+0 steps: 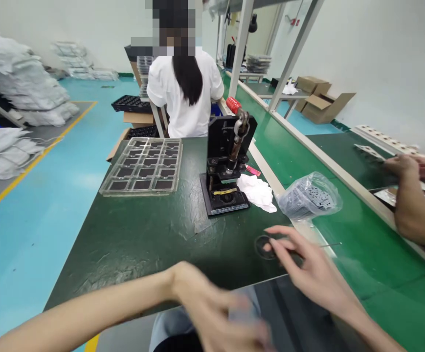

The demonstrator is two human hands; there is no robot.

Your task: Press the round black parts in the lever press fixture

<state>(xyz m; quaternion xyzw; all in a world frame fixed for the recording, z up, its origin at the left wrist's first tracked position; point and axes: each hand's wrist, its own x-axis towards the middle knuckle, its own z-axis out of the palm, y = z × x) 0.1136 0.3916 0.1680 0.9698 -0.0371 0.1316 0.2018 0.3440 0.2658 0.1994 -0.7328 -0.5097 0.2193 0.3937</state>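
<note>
My right hand (300, 259) pinches a thin, round black part (264, 247), ring-like in outline, between thumb and fingers just above the table's right front. A slim metal rod (331, 244) sticks out to the right from behind that hand; whether the hand holds it is hidden. My left hand (227, 313) is over my lap at the table's front edge, its fingers smeared by motion; what they hold, if anything, does not show. Beyond both hands stands a black hand press (230, 161) with a red grip, a strip of yellow tape on its base.
A clear compartment tray (142, 166) with dark inserts lies at the back left. Beside the press are a white cloth (257, 191) and a plastic bag of grey parts (309, 198). A green conveyor (366, 254) runs along the right. A person (186, 93) sits ahead; a co-worker's hands (412, 171) are at far right.
</note>
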